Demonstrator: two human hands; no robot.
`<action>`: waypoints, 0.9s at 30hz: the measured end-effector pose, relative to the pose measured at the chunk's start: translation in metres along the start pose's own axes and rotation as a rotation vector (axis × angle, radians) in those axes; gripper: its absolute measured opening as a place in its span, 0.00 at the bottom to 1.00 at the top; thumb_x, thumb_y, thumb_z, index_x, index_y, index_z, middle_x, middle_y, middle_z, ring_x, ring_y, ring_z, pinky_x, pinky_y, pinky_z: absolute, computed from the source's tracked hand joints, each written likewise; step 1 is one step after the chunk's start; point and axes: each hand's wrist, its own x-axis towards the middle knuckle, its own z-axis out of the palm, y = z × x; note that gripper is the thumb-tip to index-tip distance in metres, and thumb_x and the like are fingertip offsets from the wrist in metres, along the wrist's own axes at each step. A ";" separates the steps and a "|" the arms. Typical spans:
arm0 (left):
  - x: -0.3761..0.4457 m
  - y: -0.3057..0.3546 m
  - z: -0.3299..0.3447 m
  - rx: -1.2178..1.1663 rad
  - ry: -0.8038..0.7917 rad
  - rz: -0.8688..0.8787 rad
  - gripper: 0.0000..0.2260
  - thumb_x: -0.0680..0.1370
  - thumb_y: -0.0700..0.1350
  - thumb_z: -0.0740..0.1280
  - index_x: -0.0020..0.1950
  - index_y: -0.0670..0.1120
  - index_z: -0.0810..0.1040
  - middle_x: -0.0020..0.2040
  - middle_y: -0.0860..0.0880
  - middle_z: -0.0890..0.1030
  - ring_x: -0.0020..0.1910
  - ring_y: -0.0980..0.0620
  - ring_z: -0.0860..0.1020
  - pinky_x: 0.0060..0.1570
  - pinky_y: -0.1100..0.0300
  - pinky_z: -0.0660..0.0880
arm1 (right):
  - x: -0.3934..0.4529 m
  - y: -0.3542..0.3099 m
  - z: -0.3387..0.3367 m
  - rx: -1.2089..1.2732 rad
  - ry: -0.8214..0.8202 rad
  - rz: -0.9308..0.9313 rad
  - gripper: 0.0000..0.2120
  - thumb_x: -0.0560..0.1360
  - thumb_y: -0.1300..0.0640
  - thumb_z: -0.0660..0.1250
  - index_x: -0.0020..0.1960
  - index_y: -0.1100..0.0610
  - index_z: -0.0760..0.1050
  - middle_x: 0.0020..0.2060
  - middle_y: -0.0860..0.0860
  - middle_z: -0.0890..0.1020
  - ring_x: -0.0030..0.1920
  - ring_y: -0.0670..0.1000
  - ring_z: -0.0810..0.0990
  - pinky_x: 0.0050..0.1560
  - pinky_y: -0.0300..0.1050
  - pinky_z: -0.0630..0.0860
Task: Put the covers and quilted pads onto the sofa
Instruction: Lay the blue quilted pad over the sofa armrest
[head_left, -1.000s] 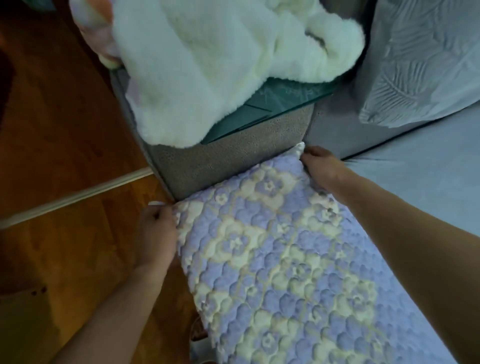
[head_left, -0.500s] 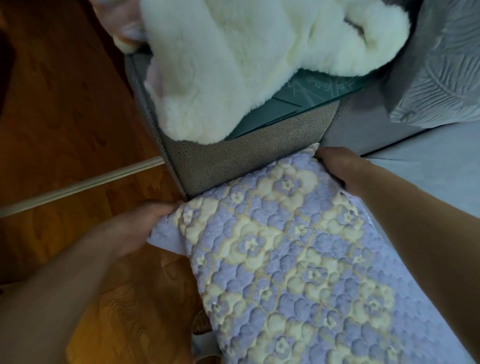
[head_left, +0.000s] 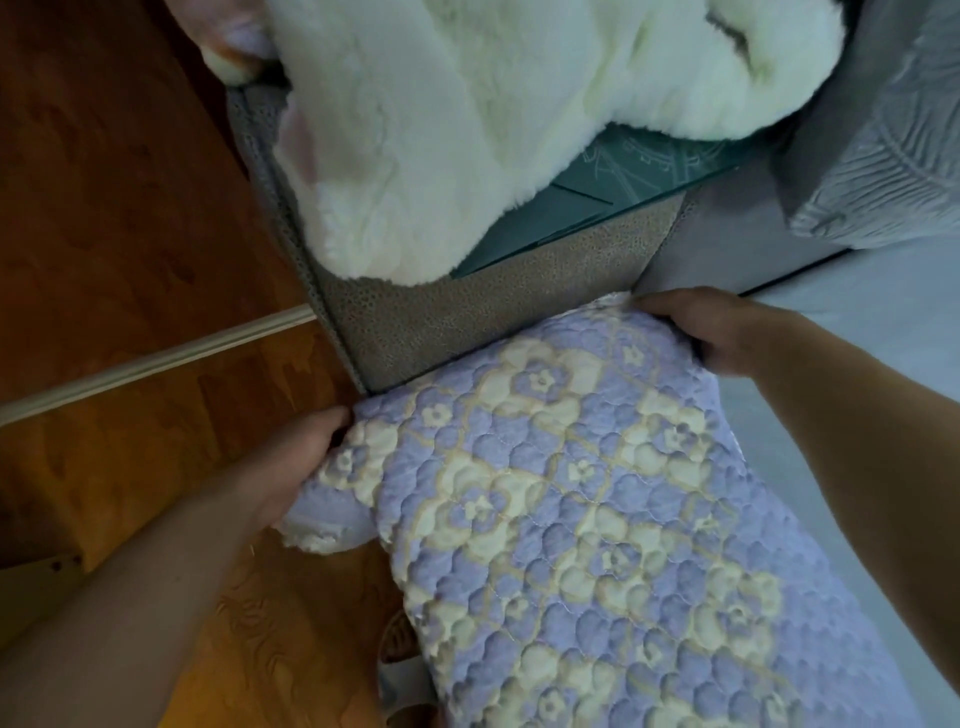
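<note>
A lilac and cream quilted pad (head_left: 597, 509) with a flower pattern lies along the sofa seat, its end pushed up against the brown armrest (head_left: 467, 317). My left hand (head_left: 291, 457) grips the pad's front left corner, which hangs folded over the seat's front edge. My right hand (head_left: 711, 327) holds the far right corner of the pad, fingers curled over its edge at the join of armrest and backrest. The pale grey seat cover (head_left: 883, 332) shows to the right of the pad.
A white fluffy blanket (head_left: 467, 119) is heaped on the armrest over a teal sheet (head_left: 613, 192). A grey textured cushion (head_left: 893, 156) leans at the back right. Wooden floor (head_left: 114, 260) with a pale strip (head_left: 156, 358) lies to the left. A slipper (head_left: 400, 649) shows below.
The view has shifted closer. My left hand slid down along the pad's front corner, which now folds over the seat edge. My right hand stays at the far corner.
</note>
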 end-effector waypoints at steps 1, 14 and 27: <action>0.001 0.001 0.000 0.001 -0.017 -0.008 0.22 0.78 0.59 0.61 0.57 0.44 0.84 0.54 0.42 0.85 0.53 0.42 0.84 0.59 0.43 0.78 | 0.002 0.000 -0.002 0.009 0.019 -0.004 0.11 0.79 0.53 0.67 0.50 0.61 0.81 0.38 0.54 0.86 0.36 0.50 0.85 0.41 0.43 0.84; -0.012 0.021 0.008 -0.069 -0.110 -0.035 0.16 0.80 0.46 0.62 0.56 0.37 0.84 0.55 0.34 0.83 0.56 0.34 0.81 0.62 0.40 0.74 | 0.013 -0.020 0.009 -0.031 0.201 0.078 0.03 0.76 0.66 0.69 0.50 0.64 0.79 0.39 0.58 0.83 0.37 0.55 0.82 0.44 0.49 0.81; -0.037 0.022 0.025 -0.110 -0.091 -0.013 0.16 0.81 0.56 0.64 0.54 0.47 0.86 0.49 0.46 0.87 0.47 0.47 0.86 0.51 0.52 0.80 | 0.002 -0.007 0.010 0.085 -0.113 0.129 0.12 0.78 0.52 0.63 0.41 0.58 0.79 0.38 0.56 0.83 0.38 0.55 0.82 0.48 0.47 0.79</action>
